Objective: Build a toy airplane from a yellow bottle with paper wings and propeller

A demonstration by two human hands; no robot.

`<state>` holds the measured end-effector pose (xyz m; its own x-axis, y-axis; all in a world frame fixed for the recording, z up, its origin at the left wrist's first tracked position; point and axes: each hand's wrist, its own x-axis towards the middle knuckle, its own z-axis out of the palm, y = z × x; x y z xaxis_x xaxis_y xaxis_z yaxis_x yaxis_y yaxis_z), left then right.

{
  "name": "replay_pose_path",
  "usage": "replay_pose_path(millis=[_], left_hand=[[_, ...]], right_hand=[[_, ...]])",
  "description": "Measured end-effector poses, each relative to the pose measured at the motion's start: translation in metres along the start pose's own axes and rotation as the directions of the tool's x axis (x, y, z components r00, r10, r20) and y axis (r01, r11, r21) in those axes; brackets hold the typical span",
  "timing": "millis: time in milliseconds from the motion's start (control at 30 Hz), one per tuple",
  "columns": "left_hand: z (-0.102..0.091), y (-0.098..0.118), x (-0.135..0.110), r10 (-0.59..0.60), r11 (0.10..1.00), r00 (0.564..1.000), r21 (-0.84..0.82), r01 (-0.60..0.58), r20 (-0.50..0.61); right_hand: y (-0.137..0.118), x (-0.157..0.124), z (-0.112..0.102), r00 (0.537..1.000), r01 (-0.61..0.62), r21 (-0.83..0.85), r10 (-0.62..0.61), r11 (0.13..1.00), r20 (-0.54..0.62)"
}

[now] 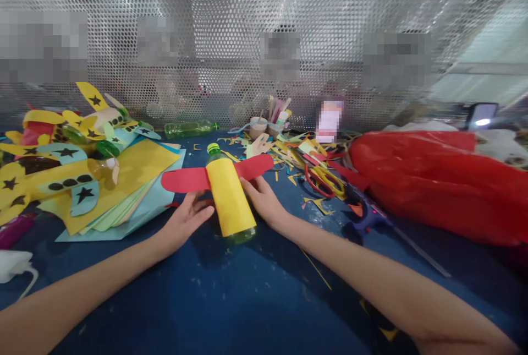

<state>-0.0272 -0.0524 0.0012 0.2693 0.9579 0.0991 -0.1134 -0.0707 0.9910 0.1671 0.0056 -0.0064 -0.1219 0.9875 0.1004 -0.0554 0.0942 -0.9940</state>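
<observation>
A green plastic bottle [240, 235] wrapped in yellow paper [231, 195] is in front of me, its light-green cap [213, 149] pointing away. Red rounded paper wings stick out on both sides, a left wing [185, 180] and a right wing [254, 165]. My left hand [192, 216] is at the bottle's left side, its fingers partly hidden under the left wing and its thumb close to the yellow paper. On the other side my right hand [264, 201] has its fingers curled against the bottle, below the right wing. Both hands steady the bottle between them.
Finished paper-and-bottle planes [84, 192] and coloured sheets [136, 201] lie at left. Another green bottle [190, 129] rests behind. Paper scraps, scissors [319, 181], a blue glue gun [367, 209] and a red plastic bag [433, 184] occupy the right. Perforated metal rises behind the table.
</observation>
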Motion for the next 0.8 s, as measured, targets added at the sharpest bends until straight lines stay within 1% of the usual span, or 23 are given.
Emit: replay_pose_path(millis=[200,367,467,600,733,800], left_hand=[[0.002,0.002,-0.001,0.005,0.999,0.999,0.038,-0.006,0.033],[0.003,0.0,-0.002,-0.009,0.999,0.999,0.032,0.008,0.045],[0.004,0.0,-0.001,-0.001,1.0,1.0,0.026,0.0,0.024],[0.004,0.001,-0.001,-0.034,0.999,0.999,0.002,0.034,-0.01],[0.003,0.002,0.001,-0.052,0.998,0.996,-0.049,0.049,-0.07],[0.003,0.001,0.002,-0.047,0.995,0.994,-0.095,0.038,-0.095]], right_hand=[[0.001,0.001,-0.001,1.0,0.015,-0.016,-0.015,1.0,0.001],[0.0,0.0,-0.002,0.999,-0.029,-0.034,0.029,0.999,0.015],[0.0,0.0,-0.003,1.0,-0.03,-0.065,0.031,0.997,0.007],[-0.004,-0.003,-0.001,1.0,0.008,-0.067,-0.007,0.998,0.013],[-0.011,-0.009,0.003,0.994,0.055,-0.063,-0.049,0.997,0.102],[-0.012,-0.011,0.004,0.991,0.032,-0.087,-0.02,0.996,0.136]])
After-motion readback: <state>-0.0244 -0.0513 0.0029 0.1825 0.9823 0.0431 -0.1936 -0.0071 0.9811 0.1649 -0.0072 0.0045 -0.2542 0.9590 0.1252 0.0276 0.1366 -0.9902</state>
